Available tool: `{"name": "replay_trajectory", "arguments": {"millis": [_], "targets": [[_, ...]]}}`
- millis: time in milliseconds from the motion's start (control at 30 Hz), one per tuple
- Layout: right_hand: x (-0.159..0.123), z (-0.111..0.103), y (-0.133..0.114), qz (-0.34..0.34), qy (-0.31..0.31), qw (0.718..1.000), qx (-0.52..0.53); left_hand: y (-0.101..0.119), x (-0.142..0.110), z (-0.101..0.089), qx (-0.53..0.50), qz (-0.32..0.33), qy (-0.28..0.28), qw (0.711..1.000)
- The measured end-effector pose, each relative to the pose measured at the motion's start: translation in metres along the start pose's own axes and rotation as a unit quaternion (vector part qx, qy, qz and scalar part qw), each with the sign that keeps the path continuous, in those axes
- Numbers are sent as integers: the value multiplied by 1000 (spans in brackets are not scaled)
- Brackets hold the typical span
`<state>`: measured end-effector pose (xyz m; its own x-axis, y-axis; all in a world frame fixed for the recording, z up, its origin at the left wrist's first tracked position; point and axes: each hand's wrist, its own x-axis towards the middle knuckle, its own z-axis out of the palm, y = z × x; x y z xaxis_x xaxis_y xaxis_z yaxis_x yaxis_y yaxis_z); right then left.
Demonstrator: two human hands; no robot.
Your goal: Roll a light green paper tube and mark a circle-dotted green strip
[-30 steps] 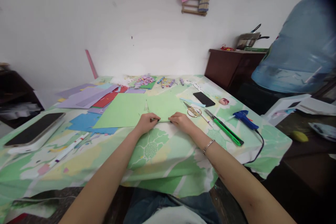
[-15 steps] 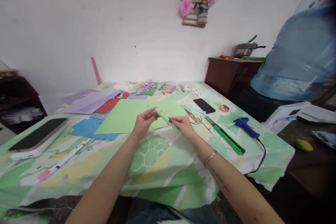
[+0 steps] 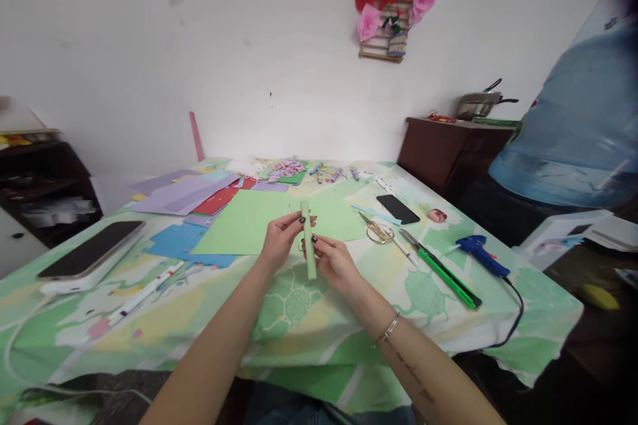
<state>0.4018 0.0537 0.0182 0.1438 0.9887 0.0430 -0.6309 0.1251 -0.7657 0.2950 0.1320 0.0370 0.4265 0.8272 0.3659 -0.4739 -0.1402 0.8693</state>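
Between my hands, above the table, is a narrow pale green paper roll (image 3: pixel 309 246), held nearly upright in view. My left hand (image 3: pixel 283 237) grips its upper part, thumb and fingers on either side. Lower down, my right hand (image 3: pixel 335 259) pinches its right side with thumb and fingers. Behind them lies a large light green paper sheet (image 3: pixel 244 212). Gold-handled scissors (image 3: pixel 379 232) rest to the right of my right hand, with a white marker (image 3: pixel 406 251) and a green utility knife (image 3: pixel 443 272) beyond them.
A blue glue gun (image 3: pixel 482 255) with a cord lies at the right table edge. Near it are a black phone (image 3: pixel 397 208) and a small reddish object (image 3: pixel 437 215). At left are blue paper (image 3: pixel 174 242), purple sheets (image 3: pixel 184 196) and a larger phone (image 3: pixel 92 251) on a white block.
The green paper has turned from a slant to nearly upright and now shows as a narrow roll. My right hand has moved slightly lower along it. The whole view has shifted a little.
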Motion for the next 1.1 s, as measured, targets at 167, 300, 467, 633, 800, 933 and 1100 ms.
{"name": "replay_trajectory", "arguments": {"millis": [167,300,467,633,800,933,1100], "targets": [[1,-2,1,-29,1,999,-31,4,-4,2,-24,-27,-60,998],[5,-8,6,-84,-5,994,-74,4,-7,2,-27,-38,-94,995],[9,-14,10,-121,-21,987,-103,4,-8,4,-13,-45,-111,993],[9,-14,10,-132,-20,984,-115,1,-9,4,-31,-60,-107,992],[7,-13,8,-143,-16,980,-137,-1,-10,4,-38,-61,-101,992],[7,-14,8,-158,4,976,-152,-2,-10,4,-51,-51,-106,992],[9,-16,9,-166,32,969,-177,-3,-9,5,-58,-38,-110,991]]}}
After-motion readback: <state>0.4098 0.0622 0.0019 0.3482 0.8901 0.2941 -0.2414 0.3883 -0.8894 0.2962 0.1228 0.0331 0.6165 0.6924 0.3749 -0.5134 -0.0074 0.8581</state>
